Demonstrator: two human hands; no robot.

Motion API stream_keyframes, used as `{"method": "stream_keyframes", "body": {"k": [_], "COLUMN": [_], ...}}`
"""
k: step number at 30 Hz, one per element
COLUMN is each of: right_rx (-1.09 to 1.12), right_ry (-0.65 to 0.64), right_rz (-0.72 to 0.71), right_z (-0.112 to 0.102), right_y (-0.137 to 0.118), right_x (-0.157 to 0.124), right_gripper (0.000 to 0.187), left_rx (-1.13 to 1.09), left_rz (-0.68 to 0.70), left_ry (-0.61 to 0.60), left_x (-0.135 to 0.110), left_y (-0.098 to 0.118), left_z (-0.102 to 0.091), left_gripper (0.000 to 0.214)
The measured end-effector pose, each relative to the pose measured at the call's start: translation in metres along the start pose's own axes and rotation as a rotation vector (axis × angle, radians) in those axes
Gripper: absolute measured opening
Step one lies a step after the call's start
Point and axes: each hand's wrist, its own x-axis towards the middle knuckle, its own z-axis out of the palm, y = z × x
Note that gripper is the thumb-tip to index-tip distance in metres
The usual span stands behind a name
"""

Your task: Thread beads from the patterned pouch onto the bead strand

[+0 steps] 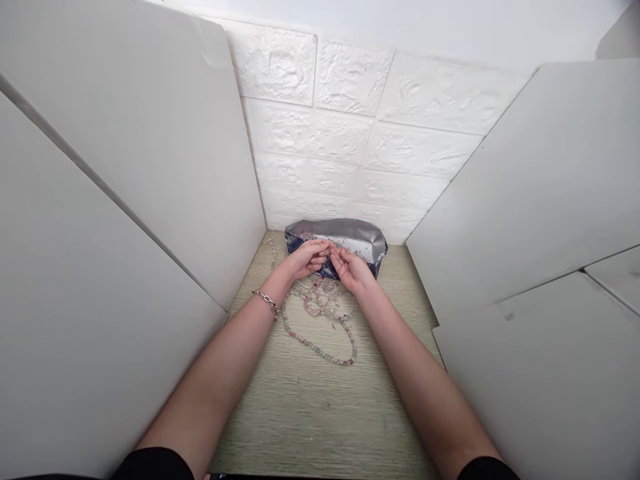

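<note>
The left hand (311, 259) and right hand (349, 268) come together over an open silver-lined bag (341, 229) by the wall (330, 137). Their fingers curl in narrowly; I cannot tell whether they hold anything. Beaded strings (318, 293) lie looped on the desk (310, 413), in front of the bag.

We're indoors, tucked into a tight nook, and it looks most like a corner of a home, though we can't be certain! Straight ahead we've got a white wall (310, 127), embossed like brickwork, a decorative, domestic touch. Smooth pale boards hem us in: a left panel (165, 127) here, a right panel (525, 200) there. Down below we see a wood-grained surface (310, 420), and strings of beads (346, 363) sprawl before an open foil-lined pouch (360, 232), giving us a hobby-corner look.
</note>
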Motion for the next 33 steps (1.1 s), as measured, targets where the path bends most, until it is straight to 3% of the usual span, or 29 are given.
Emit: {"method": "stream_keyframes", "body": {"k": [8, 15, 33], "right_rx": [0.079, 0.099, 0.096], "right_ry": [0.037, -0.031, 0.009], "right_rz": [-0.094, -0.046, -0.069], "right_z": [-0.001, -0.005, 0.002], "right_y": [0.004, 0.003, 0.000], "right_x": [0.005, 0.007, 0.000], "right_gripper": [0.025, 0.023, 0.020], "left_rx": [0.138, 0.150, 0.323], "left_rz": [0.003, -0.007, 0.070], "left_ry": [0.025, 0.043, 0.192], "left_x": [0.001, 0.000, 0.005], "left_y": [-0.003, -0.002, -0.006], "left_z": [-0.004, 0.001, 0.014], "left_gripper": [0.032, 0.025, 0.020]}}
